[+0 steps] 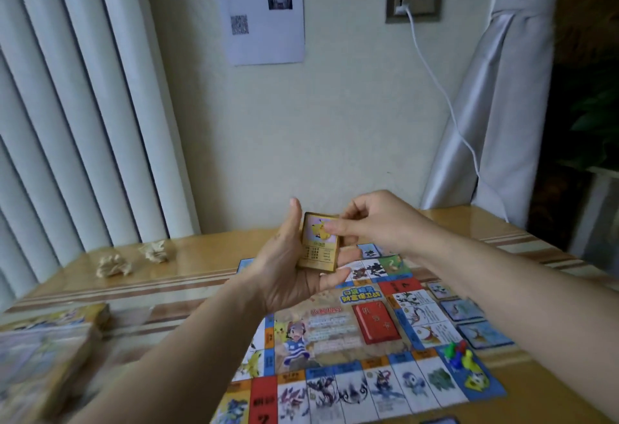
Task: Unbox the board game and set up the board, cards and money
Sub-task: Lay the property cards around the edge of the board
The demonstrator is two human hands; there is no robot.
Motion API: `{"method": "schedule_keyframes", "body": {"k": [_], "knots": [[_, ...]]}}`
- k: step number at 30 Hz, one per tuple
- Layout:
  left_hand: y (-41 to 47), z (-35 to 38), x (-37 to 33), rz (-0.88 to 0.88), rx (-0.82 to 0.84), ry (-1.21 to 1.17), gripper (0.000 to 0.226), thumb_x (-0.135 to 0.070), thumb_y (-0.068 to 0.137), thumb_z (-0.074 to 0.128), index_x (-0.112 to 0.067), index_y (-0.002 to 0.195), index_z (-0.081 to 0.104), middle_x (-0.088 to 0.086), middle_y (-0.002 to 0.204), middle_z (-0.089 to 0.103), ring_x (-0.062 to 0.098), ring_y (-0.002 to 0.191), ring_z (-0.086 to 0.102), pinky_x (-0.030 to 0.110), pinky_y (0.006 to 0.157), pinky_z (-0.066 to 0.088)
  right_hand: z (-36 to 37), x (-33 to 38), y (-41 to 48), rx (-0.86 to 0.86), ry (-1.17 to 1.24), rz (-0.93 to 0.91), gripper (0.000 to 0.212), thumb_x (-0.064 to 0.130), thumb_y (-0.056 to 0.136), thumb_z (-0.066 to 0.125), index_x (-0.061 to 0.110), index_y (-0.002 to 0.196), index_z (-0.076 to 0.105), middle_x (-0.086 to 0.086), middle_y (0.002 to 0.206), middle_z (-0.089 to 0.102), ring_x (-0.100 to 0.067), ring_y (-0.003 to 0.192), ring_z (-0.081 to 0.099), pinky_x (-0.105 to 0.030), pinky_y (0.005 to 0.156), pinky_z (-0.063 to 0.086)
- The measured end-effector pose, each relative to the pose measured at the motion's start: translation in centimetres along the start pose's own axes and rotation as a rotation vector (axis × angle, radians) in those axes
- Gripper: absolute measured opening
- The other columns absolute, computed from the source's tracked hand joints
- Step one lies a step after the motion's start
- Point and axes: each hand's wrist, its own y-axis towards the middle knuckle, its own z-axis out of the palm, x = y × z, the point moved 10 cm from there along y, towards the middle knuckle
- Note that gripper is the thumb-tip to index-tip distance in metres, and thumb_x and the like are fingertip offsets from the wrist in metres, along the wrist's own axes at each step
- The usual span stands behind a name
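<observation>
The left hand [294, 266] cups the deck [320, 243]; the right hand [371, 222] pinches, I think, only the top card. Lift slowly so none slide onto the board [335, 350].

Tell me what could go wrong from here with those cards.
The card deck sits in the left hand, held above the board; while the right hand pinches its top, cards might slip and scatter. Falling cards could also knock the pawns on the board's corner.
</observation>
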Motion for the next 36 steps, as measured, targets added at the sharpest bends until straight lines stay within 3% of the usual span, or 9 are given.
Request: {"method": "schedule_keyframes", "body": {"k": [4, 9, 15, 19, 23, 25, 27, 32, 36], "knots": [[-2.4, 1.5, -2.8, 0.107, 0.014, 0.193, 0.051, -0.043, 0.096, 0.037, -0.005, 0.105, 0.069, 0.015, 0.106, 0.069, 0.022, 0.091, 0.070, 0.038, 0.075, 0.057, -1.4, 2.8, -0.7, -0.051, -0.030, -0.059, 0.018, 0.027, 0.080, 0.073, 0.019, 0.067, 0.064, 0.010, 0.055, 0.065, 0.006, 0.054, 0.060, -0.015, 0.064, 0.043], [-4.5, 1.8, -5.4, 0.249, -0.025, 0.459, 0.024, -0.010, 0.099, 0.039, -0.004, 0.115, 0.055, 0.013, 0.104, 0.071, 0.023, 0.098, 0.068, 0.041, 0.087, 0.055, -1.4, 4.9, -1.3, -0.060, -0.097, -0.119, 0.021, 0.025, 0.085, 0.070, 0.023, 0.065, 0.066, 0.010, 0.061, 0.066, 0.005, 0.063, 0.059, -0.018, 0.074, 0.044], [-6.4, -0.1, -7.1, 0.387, -0.245, 0.937, 0.011, -0.014, 0.093, 0.056, -0.014, 0.103, 0.063, 0.010, 0.094, 0.073, 0.021, 0.089, 0.070, 0.033, 0.082, 0.057, 1.0, 4.3, -2.1, -0.023, -0.124, -0.100, 0.014, 0.027, 0.088, 0.066, 0.015, 0.089, 0.074, 0.014, 0.074, 0.064, 0.006, 0.068, 0.055, -0.009, 0.066, 0.040], [-7.4, -1.2, -8.3, 0.430, -0.355, 1.239, 0.012, -0.020, 0.088, 0.066, -0.031, 0.085, 0.061, -0.010, 0.073, 0.069, -0.004, 0.062, 0.064, 0.011, 0.057, 0.050, 2.8, 3.2, -1.3, -0.035, -0.077, -0.065, 0.021, 0.027, 0.079, 0.076, 0.016, 0.097, 0.069, 0.001, 0.090, 0.071, -0.005, 0.080, 0.063, -0.018, 0.077, 0.047], [-7.3, -4.1, -8.6, 0.382, -0.452, 1.303, 0.007, -0.027, 0.086, 0.068, -0.029, 0.082, 0.062, -0.006, 0.074, 0.071, 0.012, 0.068, 0.068, 0.027, 0.065, 0.055, 5.3, 2.4, 1.0, -0.010, -0.037, -0.055, 0.023, 0.022, 0.081, 0.074, 0.015, 0.091, 0.055, -0.003, 0.081, 0.068, -0.005, 0.067, 0.059, -0.017, 0.065, 0.044], [-7.2, -6.3, -8.9, 0.417, -0.514, 1.238, 0.005, -0.029, 0.085, 0.069, -0.028, 0.088, 0.065, -0.004, 0.076, 0.072, 0.017, 0.068, 0.068, 0.029, 0.066, 0.055, 6.5, 2.0, 2.5, 0.018, -0.042, -0.065, 0.022, 0.017, 0.085, 0.070, 0.013, 0.092, 0.049, -0.001, 0.076, 0.062, -0.007, 0.064, 0.053, -0.017, 0.062, 0.042], [-7.4, -9.9, -9.2, 0.473, -0.630, 1.045, 0.015, -0.028, 0.088, 0.066, -0.022, 0.102, 0.065, -0.004, 0.081, 0.071, 0.006, 0.064, 0.064, 0.020, 0.060, 0.052, 7.6, 1.2, 4.3, 0.049, -0.048, -0.051, 0.019, 0.009, 0.089, 0.063, 0.012, 0.095, 0.046, -0.003, 0.075, 0.055, -0.012, 0.067, 0.052, -0.017, 0.057, 0.044], [-7.2, -19.3, -4.2, 0.417, -0.684, -0.214, 0.019, -0.026, 0.096, 0.053, -0.008, 0.102, 0.058, 0.008, 0.087, 0.065, 0.012, 0.064, 0.060, 0.021, 0.056, 0.050, 10.1, -5.5, 9.1, 0.065, -0.046, 0.137, 0.022, -0.004, 0.093, 0.051, 0.014, 0.083, 0.056, -0.008, 0.092, 0.057, -0.023, 0.078, 0.062, -0.023, 0.057, 0.055], [-6.0, -21.3, -1.5, 0.384, -0.643, -0.488, 0.038, -0.032, 0.100, 0.043, -0.005, 0.124, 0.055, 0.009, 0.090, 0.066, 0.015, 0.072, 0.062, 0.024, 0.058, 0.051, 12.0, -11.7, 11.9, -0.050, 0.055, 0.355, 0.021, -0.009, 0.090, 0.051, 0.004, 0.083, 0.066, -0.018, 0.109, 0.063, -0.028, 0.093, 0.066, -0.028, 0.071, 0.056]]}}
